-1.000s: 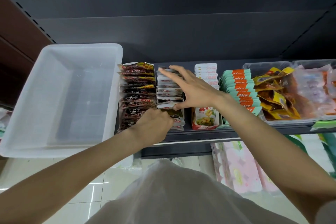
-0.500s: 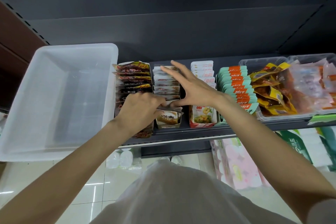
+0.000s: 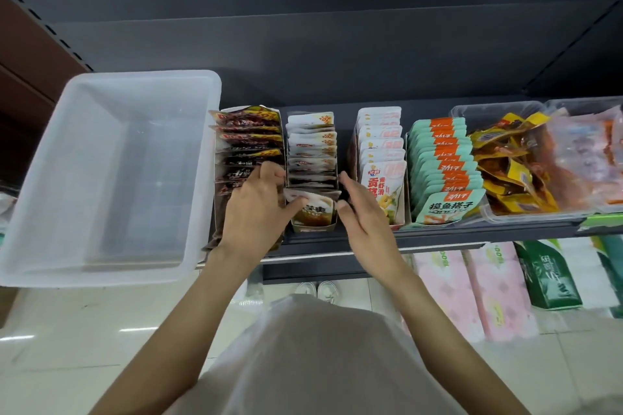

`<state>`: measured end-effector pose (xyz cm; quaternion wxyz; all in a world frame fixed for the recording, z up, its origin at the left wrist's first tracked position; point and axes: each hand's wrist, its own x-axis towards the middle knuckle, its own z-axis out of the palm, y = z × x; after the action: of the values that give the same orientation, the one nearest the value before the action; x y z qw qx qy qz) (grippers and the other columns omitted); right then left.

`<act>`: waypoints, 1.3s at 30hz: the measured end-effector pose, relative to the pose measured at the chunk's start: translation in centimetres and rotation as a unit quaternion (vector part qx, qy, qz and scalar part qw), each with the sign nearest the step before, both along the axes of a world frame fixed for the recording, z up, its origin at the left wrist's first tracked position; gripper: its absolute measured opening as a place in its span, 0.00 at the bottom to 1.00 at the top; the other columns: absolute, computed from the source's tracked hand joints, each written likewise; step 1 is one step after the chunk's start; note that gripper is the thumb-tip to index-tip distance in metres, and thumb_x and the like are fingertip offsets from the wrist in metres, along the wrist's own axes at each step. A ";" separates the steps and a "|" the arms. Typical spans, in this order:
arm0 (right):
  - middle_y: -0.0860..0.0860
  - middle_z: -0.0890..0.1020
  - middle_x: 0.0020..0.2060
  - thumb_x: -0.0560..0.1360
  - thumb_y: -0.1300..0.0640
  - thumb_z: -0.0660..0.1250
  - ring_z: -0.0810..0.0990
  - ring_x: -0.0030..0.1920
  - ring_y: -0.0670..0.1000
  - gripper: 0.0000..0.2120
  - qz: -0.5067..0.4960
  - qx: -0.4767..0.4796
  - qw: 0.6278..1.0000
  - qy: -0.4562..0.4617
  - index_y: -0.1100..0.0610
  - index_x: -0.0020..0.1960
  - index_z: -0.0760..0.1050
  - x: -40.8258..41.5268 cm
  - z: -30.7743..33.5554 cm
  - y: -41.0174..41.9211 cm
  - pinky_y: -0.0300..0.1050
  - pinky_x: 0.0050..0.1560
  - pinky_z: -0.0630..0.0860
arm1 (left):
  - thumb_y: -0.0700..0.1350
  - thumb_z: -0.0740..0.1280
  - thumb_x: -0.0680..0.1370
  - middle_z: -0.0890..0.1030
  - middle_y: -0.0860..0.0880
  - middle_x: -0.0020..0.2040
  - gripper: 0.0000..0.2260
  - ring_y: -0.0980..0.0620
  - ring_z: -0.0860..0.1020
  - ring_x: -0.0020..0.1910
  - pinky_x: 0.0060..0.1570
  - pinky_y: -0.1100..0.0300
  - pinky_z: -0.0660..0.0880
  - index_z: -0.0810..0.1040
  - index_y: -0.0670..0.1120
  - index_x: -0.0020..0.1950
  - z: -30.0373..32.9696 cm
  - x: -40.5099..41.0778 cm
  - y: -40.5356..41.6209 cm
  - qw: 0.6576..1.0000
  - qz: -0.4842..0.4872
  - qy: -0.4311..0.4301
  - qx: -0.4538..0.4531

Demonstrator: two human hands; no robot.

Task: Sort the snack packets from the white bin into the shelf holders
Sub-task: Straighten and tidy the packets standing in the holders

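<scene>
Since half a second ago both hands came down to the front of the narrow cardboard holder of white-and-brown snack packets (image 3: 312, 158): right hand (image 3: 362, 212), earlier spread flat over the row, now sits at the holder's right front corner, fingers curled against its side wall; can't tell if it actually grips anything. Left hand (image 3: 259, 209) is at the holder's left front corner, thumb and fingers pinching the top edge of the frontmost white-and-brown packet (image 3: 312, 207), which stands inside the holder's front end. Left of the holder, touching row of dark red-and-black packets (image 3: 247, 145), then the translucent white plastic bin (image 3: 101, 172), nothing visible inside it. Right of the holder: row of white-and-yellow packets (image 3: 382, 152), row of mint-green and orange packets (image 3: 445, 165), clear plastic tub of yellow and orange loose packets (image 3: 526, 165). All on the dark grey metal shelf (image 3: 337, 239).
</scene>
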<state>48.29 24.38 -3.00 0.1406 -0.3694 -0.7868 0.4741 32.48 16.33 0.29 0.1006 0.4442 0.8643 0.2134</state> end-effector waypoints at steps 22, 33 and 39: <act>0.45 0.64 0.72 0.80 0.65 0.58 0.62 0.71 0.37 0.27 -0.073 -0.038 0.986 0.147 0.59 0.76 0.55 -2.6 -0.5 -2.1 0.33 0.71 0.59 | 0.34 0.62 0.78 0.79 0.46 0.61 0.23 0.50 0.80 0.55 0.55 0.61 0.76 0.65 0.43 0.73 -0.1 4.3 -0.9 0.987 0.042 -0.104 0.114; 0.46 0.69 0.68 0.70 0.70 0.60 0.68 0.69 0.42 0.35 -0.013 -0.207 0.960 0.187 0.52 0.73 0.58 -1.5 0.5 0.7 0.38 0.69 0.66 | 0.34 0.71 0.71 0.76 0.46 0.63 0.30 0.49 0.74 0.63 0.62 0.51 0.74 0.67 0.44 0.72 -1.1 2.8 -0.3 0.987 0.040 -0.099 0.116; 0.46 0.80 0.53 0.75 0.65 0.68 0.79 0.56 0.43 0.14 0.020 -0.062 0.993 0.099 0.54 0.58 0.74 -0.9 0.9 3.4 0.37 0.60 0.74 | 0.39 0.74 0.71 0.71 0.46 0.68 0.36 0.49 0.72 0.65 0.64 0.53 0.72 0.62 0.45 0.75 -1.2 2.5 -0.9 0.988 0.024 -0.132 0.080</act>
<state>47.36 27.80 -2.14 0.1850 -0.3132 -0.7450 0.5591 34.99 15.46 -0.95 0.1721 0.3979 0.8341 0.3411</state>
